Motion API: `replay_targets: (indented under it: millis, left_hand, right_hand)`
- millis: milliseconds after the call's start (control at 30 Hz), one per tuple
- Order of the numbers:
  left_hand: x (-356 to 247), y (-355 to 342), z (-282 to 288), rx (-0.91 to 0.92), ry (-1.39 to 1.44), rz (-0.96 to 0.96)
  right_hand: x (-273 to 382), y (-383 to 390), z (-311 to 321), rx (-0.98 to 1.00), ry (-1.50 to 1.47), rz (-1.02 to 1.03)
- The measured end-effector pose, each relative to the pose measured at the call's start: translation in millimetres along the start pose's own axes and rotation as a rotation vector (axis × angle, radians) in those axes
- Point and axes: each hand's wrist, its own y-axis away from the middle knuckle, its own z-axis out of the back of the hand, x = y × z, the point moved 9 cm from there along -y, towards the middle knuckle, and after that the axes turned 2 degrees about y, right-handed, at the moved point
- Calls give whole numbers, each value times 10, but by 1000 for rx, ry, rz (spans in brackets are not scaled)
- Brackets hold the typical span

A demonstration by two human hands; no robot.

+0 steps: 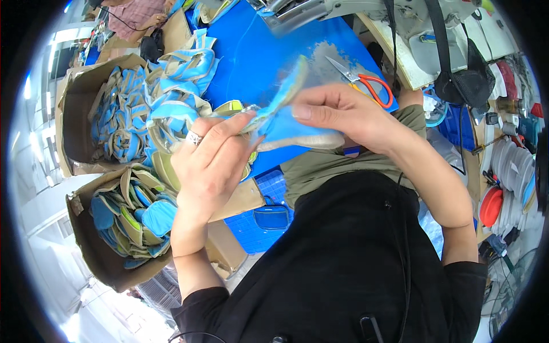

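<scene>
A blue-and-beige fabric piece [286,129] is above the near edge of the table [243,60], pinched by the left hand [213,157]; the right hand [349,113] curls beside it, grip unclear. It seems light, soft and floppy, easiest held by its thicker beige edge [306,141].

I count two bare hands at the middle of the frame: one left hand [209,154] and one right hand [351,114]. I see one ring [194,138], on the former. At the frame's left there are two cardboard boxes [74,128]; the cloth pieces [123,114] heaped there overlap too much for me to count. I make out one pair of scissors [355,78] right of upper centre, one sewing machine [309,14] along the top edge and one black bag [466,84] at upper right.
</scene>
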Motion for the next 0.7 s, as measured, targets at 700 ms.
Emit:
replay_targets:
  millis: [700]
  left_hand:
    - [214, 159, -112, -44, 324, 163]
  right_hand:
    - [812, 336, -167, -221, 1261, 528]
